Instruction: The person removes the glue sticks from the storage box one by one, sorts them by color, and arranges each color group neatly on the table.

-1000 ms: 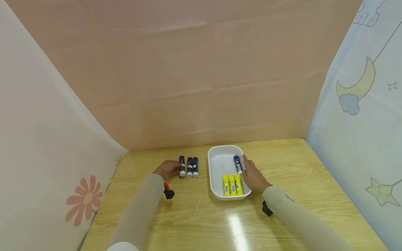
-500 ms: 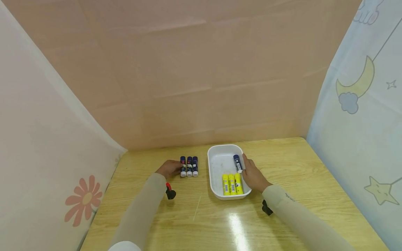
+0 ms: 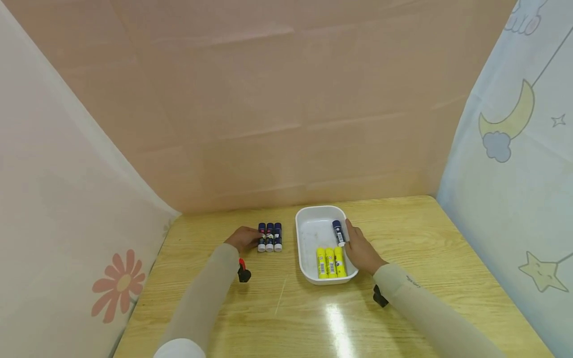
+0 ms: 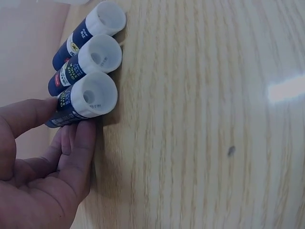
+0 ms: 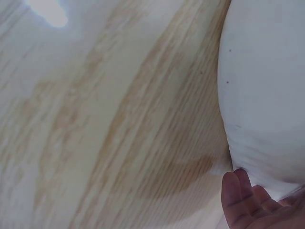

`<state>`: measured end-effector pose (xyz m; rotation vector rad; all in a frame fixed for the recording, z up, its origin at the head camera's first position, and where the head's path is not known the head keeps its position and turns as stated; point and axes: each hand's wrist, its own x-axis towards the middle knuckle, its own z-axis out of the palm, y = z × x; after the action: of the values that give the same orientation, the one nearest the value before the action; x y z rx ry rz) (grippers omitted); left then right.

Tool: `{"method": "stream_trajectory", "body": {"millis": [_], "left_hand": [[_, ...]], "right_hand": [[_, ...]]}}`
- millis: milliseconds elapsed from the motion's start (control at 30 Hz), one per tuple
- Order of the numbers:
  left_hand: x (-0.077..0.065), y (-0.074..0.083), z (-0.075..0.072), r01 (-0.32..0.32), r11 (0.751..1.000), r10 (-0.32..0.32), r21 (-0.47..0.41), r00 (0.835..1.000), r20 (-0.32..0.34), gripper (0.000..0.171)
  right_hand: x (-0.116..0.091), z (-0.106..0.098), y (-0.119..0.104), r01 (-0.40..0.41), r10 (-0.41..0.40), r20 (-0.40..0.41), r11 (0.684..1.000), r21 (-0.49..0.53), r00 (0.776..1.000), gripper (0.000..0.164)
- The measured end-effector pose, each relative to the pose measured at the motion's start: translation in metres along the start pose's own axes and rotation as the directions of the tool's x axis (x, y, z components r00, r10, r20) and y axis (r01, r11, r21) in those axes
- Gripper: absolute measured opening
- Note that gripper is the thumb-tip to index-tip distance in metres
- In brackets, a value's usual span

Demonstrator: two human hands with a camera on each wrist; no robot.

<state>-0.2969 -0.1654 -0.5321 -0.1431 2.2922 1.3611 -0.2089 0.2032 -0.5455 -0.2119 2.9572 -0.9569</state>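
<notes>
Three navy glue sticks with white ends stand or lie in a row left of the tray; the middle one (image 3: 270, 237) and the right one (image 3: 278, 237) are side by side. My left hand (image 3: 243, 238) pinches the leftmost glue stick (image 4: 90, 98), thumb on one side and fingers on the other. A white tray (image 3: 302, 248) holds three yellow glue sticks (image 3: 331, 262) at its near end and a navy one (image 3: 338, 233) by its right wall. My right hand (image 3: 362, 251) holds the tray's right side; in the right wrist view, fingertips (image 5: 231, 188) touch the outer wall.
The wooden table (image 3: 286, 318) bears a bright reflection near the front. A brown sheet (image 3: 286, 109) hangs behind, with patterned cloths at the left (image 3: 67, 189) and right (image 3: 515, 199).
My left hand has slid the leftmost navy glue stick slightly right, narrowing the gap to its neighbours. The right hand and tray have stayed in place.
</notes>
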Motion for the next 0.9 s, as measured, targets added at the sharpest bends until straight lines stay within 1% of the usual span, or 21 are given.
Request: {"method": "stream_trajectory", "body": {"millis": [233,367,633,900], "left_hand": [[0.004,-0.002,0.002,0.014,0.998,-0.015,-0.056,1.0,-0.011,0.04],[0.004,-0.001,0.002,0.02,0.998,-0.021,-0.063,1.0,-0.02,0.039],[0.007,-0.005,0.004,0.0,0.997,-0.001,-0.076,1.0,-0.021,0.036],[0.009,-0.011,0.003,0.01,0.99,-0.012,-0.139,1.0,-0.015,0.035]], "right_hand": [[0.0,0.0,0.0,0.016,-0.016,-0.019,1.0,-0.002,1.0,0.065],[0.0,0.0,0.0,0.017,-0.017,-0.021,1.0,-0.007,1.0,0.065],[0.001,0.001,0.001,0.006,-0.006,-0.013,1.0,-0.008,1.0,0.065],[0.0,0.003,0.002,0.001,-0.001,-0.008,1.0,0.002,1.0,0.066]]}}
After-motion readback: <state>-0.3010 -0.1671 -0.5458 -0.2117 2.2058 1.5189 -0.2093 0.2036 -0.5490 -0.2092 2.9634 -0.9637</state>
